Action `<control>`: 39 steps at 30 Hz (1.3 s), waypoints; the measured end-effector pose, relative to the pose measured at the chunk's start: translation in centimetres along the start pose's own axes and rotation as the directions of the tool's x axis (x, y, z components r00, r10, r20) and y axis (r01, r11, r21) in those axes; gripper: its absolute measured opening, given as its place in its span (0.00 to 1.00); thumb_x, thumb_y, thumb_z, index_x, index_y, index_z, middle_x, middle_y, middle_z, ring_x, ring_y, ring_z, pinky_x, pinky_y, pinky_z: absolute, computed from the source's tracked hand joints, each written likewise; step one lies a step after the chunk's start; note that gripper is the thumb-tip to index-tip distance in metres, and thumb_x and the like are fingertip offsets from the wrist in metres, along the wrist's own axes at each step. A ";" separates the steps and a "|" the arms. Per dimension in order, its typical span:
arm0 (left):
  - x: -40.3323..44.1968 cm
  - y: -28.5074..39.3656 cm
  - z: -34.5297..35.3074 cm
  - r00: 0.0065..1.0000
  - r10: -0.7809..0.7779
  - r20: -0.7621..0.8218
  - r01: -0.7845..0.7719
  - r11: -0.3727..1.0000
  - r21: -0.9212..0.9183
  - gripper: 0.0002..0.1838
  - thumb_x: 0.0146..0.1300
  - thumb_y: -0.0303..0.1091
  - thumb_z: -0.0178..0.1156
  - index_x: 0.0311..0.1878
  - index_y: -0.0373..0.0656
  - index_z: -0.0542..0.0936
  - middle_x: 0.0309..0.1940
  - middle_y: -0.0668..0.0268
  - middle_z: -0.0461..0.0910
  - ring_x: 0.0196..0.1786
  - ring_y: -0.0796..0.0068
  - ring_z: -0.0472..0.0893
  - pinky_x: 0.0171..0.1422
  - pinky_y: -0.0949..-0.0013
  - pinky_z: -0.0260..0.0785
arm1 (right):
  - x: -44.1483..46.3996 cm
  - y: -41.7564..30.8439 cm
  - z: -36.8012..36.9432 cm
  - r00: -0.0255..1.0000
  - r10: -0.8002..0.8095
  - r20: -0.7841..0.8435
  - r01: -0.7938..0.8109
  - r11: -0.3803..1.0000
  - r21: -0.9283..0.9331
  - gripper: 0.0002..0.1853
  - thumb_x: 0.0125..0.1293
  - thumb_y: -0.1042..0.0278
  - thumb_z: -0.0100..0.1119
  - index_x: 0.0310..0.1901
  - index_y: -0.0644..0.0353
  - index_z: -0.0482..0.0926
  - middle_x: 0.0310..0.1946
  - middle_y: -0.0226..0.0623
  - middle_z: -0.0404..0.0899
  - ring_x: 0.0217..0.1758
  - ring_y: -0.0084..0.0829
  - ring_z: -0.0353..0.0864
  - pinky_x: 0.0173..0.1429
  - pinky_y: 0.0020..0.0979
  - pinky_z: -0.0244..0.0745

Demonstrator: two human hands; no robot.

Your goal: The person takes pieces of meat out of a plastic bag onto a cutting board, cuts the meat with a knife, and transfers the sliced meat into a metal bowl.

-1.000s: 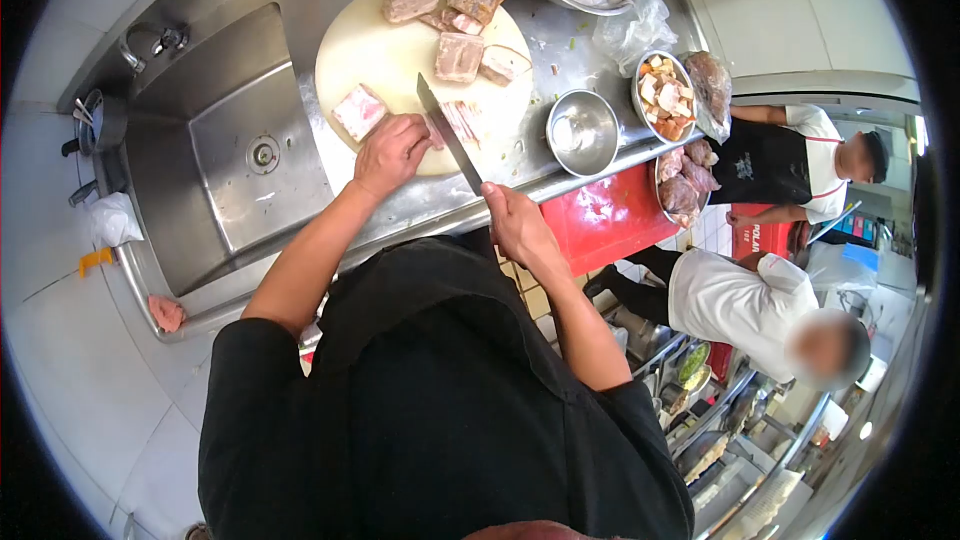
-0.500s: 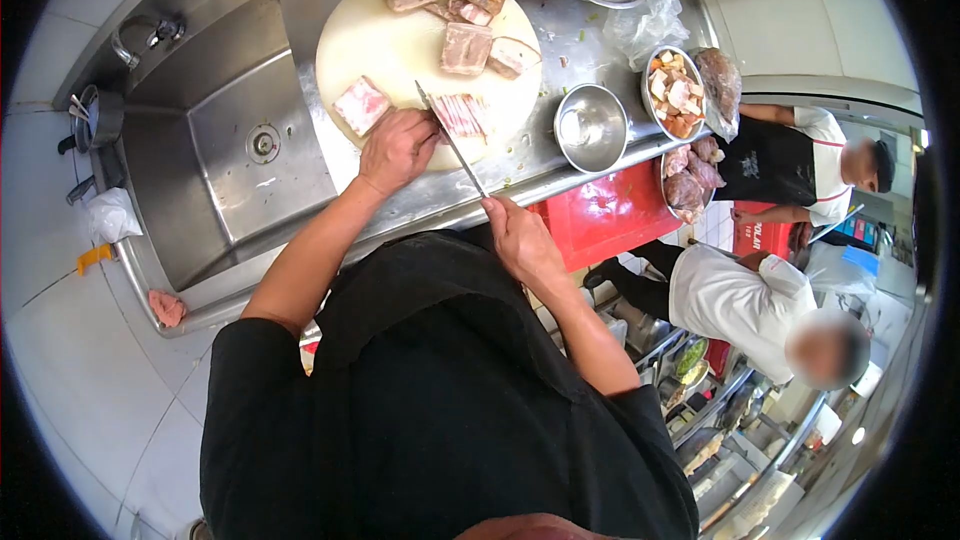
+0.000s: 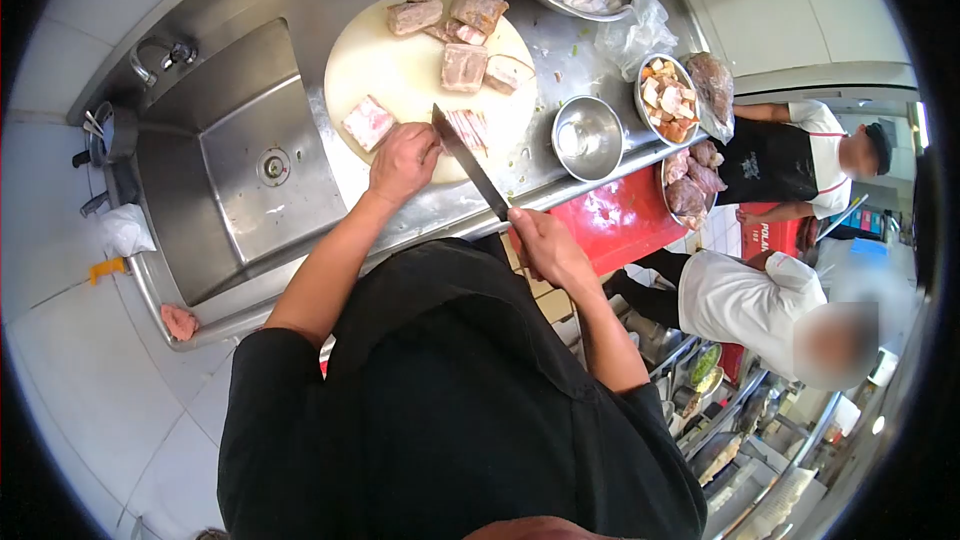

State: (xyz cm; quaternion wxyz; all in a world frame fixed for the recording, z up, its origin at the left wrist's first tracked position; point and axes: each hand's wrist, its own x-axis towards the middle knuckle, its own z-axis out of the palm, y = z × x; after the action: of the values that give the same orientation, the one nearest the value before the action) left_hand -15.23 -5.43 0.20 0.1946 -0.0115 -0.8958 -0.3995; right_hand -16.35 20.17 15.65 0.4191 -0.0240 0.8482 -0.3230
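Note:
My right hand (image 3: 548, 248) is closed round the handle of a long kitchen knife (image 3: 472, 162), its blade lying broadside over the near edge of the cutting board. Under and beyond the blade are strips of pale, fatty sliced meat (image 3: 470, 126). My left hand (image 3: 405, 162), fingers curled, presses on the near end of this meat, left of the blade; its fingertips are partly hidden. Left of that hand lies a pinkish block of meat (image 3: 367, 123). Several browner chunks of meat (image 3: 464, 68) rest toward the back of the round cream cutting board (image 3: 352, 65).
A steel sink (image 3: 240, 170) is on the left. Right of the board stand a shiny metal bowl (image 3: 588, 140), a bowl of cubed meat (image 3: 668, 105) and a bowl of darker meat (image 3: 690, 190). A red box (image 3: 615, 215) sits below the counter edge. Two people (image 3: 765, 155) are at right.
The knife has turned from edge-on to showing its flat side and now lies across the sliced meat. Both hands stay close to where they were; the whole view has shifted slightly.

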 end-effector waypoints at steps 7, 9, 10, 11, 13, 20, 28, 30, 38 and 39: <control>-0.2 2.5 1.2 0.963 -0.268 -0.017 0.268 0.963 -0.015 0.12 0.60 0.25 0.67 0.46 0.34 0.81 0.45 0.51 0.82 0.52 0.46 0.80 0.62 0.51 0.71 | -1.1 2.6 -3.4 0.994 0.089 -0.061 -0.066 0.951 0.303 0.29 0.84 0.41 0.41 0.35 0.60 0.75 0.17 0.34 0.73 0.14 0.27 0.73 0.18 0.32 0.64; -0.2 3.1 2.2 0.948 -0.314 -0.053 0.312 0.949 -0.041 0.20 0.61 0.29 0.69 0.54 0.32 0.78 0.53 0.45 0.79 0.58 0.42 0.77 0.67 0.49 0.68 | 0.4 5.9 -3.2 0.991 0.130 -0.008 -0.112 0.878 0.466 0.32 0.83 0.36 0.40 0.32 0.58 0.74 0.16 0.34 0.72 0.13 0.28 0.72 0.17 0.31 0.63; -0.2 3.2 2.9 0.939 -0.338 -0.071 0.335 0.941 -0.055 0.24 0.61 0.30 0.69 0.59 0.31 0.76 0.57 0.42 0.78 0.62 0.41 0.76 0.69 0.47 0.67 | 0.9 7.2 -2.9 0.991 0.130 0.000 -0.110 0.838 0.534 0.33 0.82 0.34 0.39 0.31 0.58 0.74 0.15 0.33 0.72 0.13 0.28 0.71 0.17 0.31 0.63; -0.1 3.4 3.7 0.941 -0.328 -0.078 0.327 0.945 -0.021 0.29 0.62 0.33 0.70 0.63 0.30 0.73 0.62 0.39 0.74 0.65 0.39 0.73 0.72 0.46 0.64 | 1.5 8.3 -2.6 0.992 0.128 0.009 -0.108 0.795 0.597 0.35 0.82 0.32 0.39 0.30 0.57 0.74 0.15 0.32 0.71 0.13 0.28 0.70 0.17 0.32 0.63; 0.0 3.6 5.6 0.945 -0.312 -0.094 0.317 0.947 0.051 0.39 0.62 0.38 0.71 0.71 0.29 0.67 0.70 0.32 0.66 0.73 0.35 0.66 0.79 0.44 0.57 | 3.0 10.4 -1.8 0.979 0.141 0.150 -0.206 0.699 0.685 0.38 0.81 0.28 0.36 0.28 0.57 0.73 0.15 0.31 0.69 0.13 0.28 0.68 0.18 0.32 0.63; 1.8 4.1 9.1 0.936 -0.343 -0.083 0.349 0.933 0.090 0.40 0.66 0.40 0.67 0.77 0.33 0.65 0.77 0.32 0.55 0.78 0.29 0.57 0.83 0.38 0.46 | 5.9 9.5 2.5 0.907 -0.006 0.421 -0.291 0.715 0.635 0.43 0.78 0.22 0.31 0.22 0.56 0.69 0.15 0.31 0.67 0.13 0.28 0.66 0.20 0.32 0.65; 2.7 7.2 11.5 0.989 -0.119 -0.089 0.120 0.993 0.003 0.30 0.69 0.32 0.62 0.73 0.36 0.70 0.75 0.34 0.59 0.74 0.33 0.63 0.79 0.41 0.55 | 1.9 10.7 0.6 0.949 -0.004 0.315 -0.239 0.644 0.727 0.42 0.80 0.26 0.31 0.22 0.57 0.70 0.15 0.33 0.69 0.12 0.28 0.68 0.18 0.30 0.68; 4.1 9.7 13.5 0.997 -0.027 -0.079 0.022 0.998 -0.065 0.28 0.68 0.31 0.63 0.70 0.36 0.73 0.72 0.35 0.62 0.72 0.34 0.66 0.77 0.42 0.58 | 0.3 12.0 -0.5 0.968 0.036 0.248 -0.223 0.573 0.789 0.42 0.80 0.25 0.30 0.22 0.57 0.70 0.15 0.33 0.69 0.12 0.28 0.68 0.18 0.30 0.68; 9.6 11.5 23.5 0.955 0.064 0.289 -0.022 0.989 -0.148 0.25 0.73 0.31 0.58 0.71 0.33 0.72 0.73 0.36 0.66 0.72 0.35 0.71 0.78 0.49 0.64 | -4.4 16.2 -3.3 0.922 0.361 -0.138 -0.063 0.491 0.869 0.39 0.82 0.32 0.34 0.27 0.61 0.74 0.16 0.36 0.72 0.12 0.30 0.70 0.18 0.34 0.71; 9.7 10.9 23.4 0.940 0.033 0.339 -0.005 0.996 -0.086 0.25 0.72 0.30 0.58 0.71 0.32 0.72 0.72 0.36 0.67 0.72 0.36 0.71 0.78 0.49 0.65 | -4.7 16.8 -3.3 0.904 0.382 -0.191 -0.035 0.512 0.858 0.38 0.83 0.32 0.35 0.29 0.61 0.75 0.16 0.36 0.72 0.12 0.30 0.71 0.18 0.35 0.71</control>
State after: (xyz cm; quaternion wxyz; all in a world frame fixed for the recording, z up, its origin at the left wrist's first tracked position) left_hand -30.19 17.53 -2.69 0.0404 -0.0970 -0.8983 -0.4267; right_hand -11.84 36.60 10.81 0.2539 0.3425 0.6456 -0.6336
